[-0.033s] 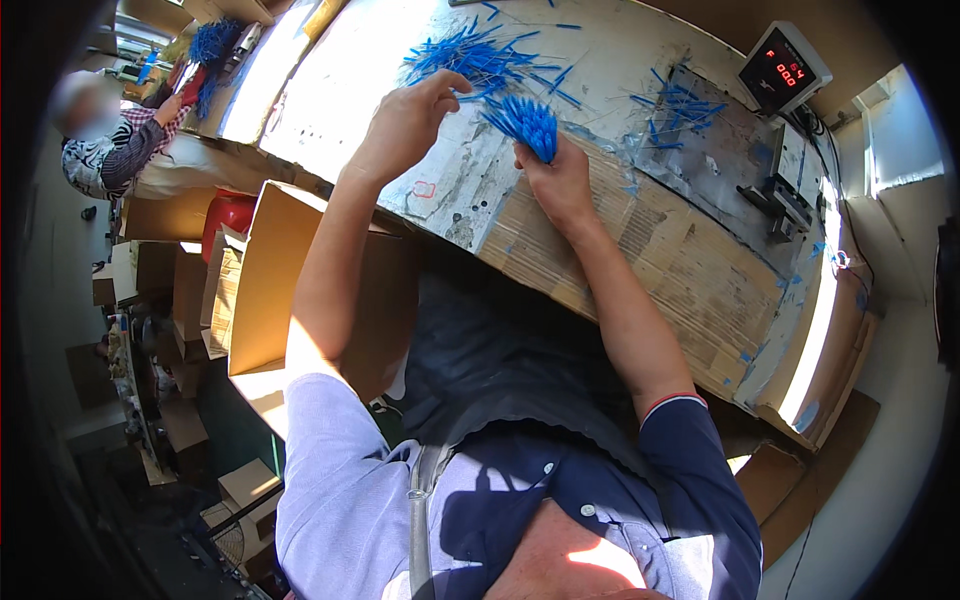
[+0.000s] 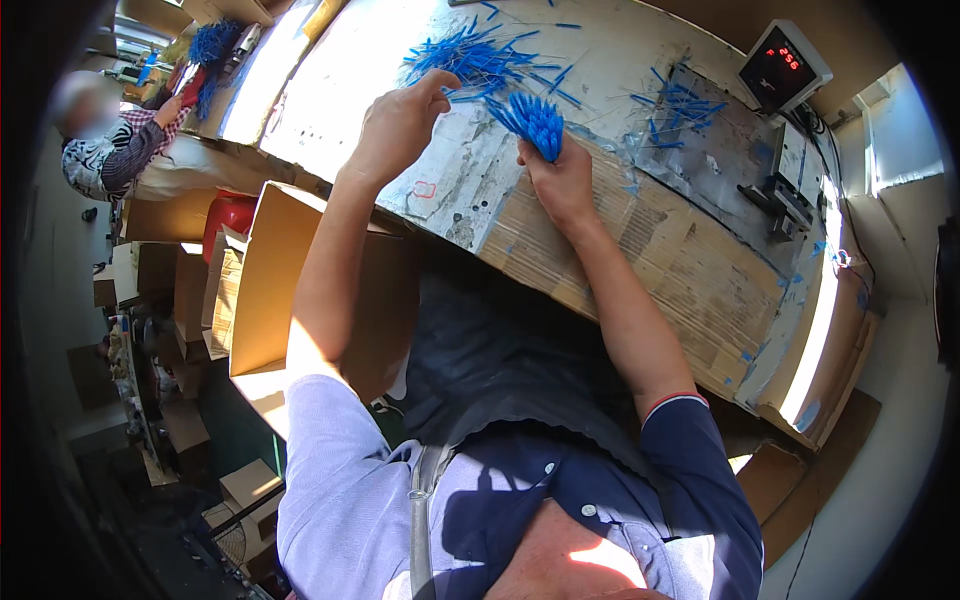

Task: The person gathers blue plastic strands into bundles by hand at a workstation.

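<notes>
The right hand (image 2: 562,185) is wrapped firmly around one bundle of blue-tipped sticks (image 2: 532,122), the tips fanned out above its grip. At ten o'clock from it hangs the left hand (image 2: 395,128), fingers half curled; I can't tell whether its fingertips pinch anything. That makes two hands and one bundle. One big loose pile (image 2: 465,58) lies on the worn table (image 2: 415,195) at eleven o'clock from the bundle, one smaller scatter (image 2: 682,112) at three. The sticks overlap too much to count singly. One display (image 2: 785,68) stands at two o'clock.
</notes>
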{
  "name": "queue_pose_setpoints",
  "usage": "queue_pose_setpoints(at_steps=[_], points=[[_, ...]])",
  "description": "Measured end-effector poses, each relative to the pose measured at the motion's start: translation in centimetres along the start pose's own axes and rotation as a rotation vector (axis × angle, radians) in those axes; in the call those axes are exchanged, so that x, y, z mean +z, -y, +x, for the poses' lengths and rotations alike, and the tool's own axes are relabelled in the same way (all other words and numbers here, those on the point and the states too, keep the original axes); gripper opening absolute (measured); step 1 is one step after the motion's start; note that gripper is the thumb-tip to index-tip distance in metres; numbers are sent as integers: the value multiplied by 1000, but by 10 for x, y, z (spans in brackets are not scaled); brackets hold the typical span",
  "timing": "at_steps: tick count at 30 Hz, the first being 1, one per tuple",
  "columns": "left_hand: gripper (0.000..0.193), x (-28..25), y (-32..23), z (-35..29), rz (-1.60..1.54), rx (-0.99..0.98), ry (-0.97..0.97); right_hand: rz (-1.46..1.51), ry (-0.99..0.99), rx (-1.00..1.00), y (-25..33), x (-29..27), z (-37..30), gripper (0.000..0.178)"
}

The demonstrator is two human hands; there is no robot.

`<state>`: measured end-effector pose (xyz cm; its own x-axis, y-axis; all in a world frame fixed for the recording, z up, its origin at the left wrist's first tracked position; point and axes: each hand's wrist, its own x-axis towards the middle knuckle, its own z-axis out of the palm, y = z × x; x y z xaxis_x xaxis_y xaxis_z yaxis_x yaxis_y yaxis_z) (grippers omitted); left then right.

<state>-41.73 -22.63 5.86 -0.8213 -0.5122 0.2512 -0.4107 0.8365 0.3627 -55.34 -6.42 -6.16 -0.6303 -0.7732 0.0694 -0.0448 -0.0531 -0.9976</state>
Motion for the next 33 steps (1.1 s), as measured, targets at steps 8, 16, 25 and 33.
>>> queue_pose_setpoints(at_steps=[8,16,25,33], points=[[13,20,-38,-12,-42,193,183,-60,-169,-404,1,4,2,11],[24,51,24,4,-255,-113,-110,433,-52,122,0,-10,9,9],[31,105,25,26,12,-188,-199,516,-89,140,7,-13,8,9],[14,100,22,28,89,-54,-362,600,-206,113,3,-11,9,9]])
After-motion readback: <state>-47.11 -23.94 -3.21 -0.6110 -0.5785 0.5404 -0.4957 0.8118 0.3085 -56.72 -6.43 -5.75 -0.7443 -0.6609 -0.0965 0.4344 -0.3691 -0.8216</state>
